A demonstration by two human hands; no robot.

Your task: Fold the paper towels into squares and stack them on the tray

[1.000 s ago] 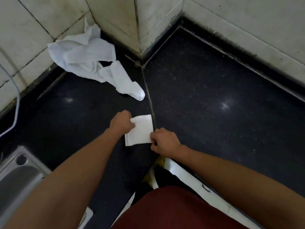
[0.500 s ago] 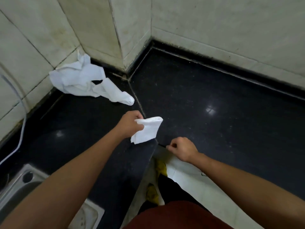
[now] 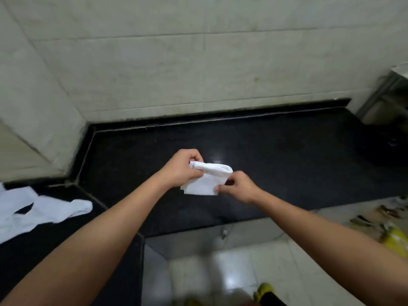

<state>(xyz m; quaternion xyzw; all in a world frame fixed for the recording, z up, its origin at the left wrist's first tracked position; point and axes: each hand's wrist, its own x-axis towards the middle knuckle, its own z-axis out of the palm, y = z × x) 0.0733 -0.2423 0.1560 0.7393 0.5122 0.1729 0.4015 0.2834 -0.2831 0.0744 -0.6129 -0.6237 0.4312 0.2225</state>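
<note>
folded paper towel (image 3: 206, 181) held above the dark bench (image 3: 287, 164), off the surface. left hand (image 3: 180, 171) pinches its top left corner, right hand (image 3: 237, 187) its lower right edge, likely keeping the square from unfolding. no tray visible; loose towels (image 3: 37, 212) at far left.

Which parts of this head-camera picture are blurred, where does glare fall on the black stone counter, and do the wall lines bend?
Head view: the pale tiled floor at the bottom is smeared; the loose white paper towel pile at left is soft; a small glare spot shines on the glossy black stone counter behind the folded white paper towel; wall tile joints bow with wide-angle distortion.
</note>
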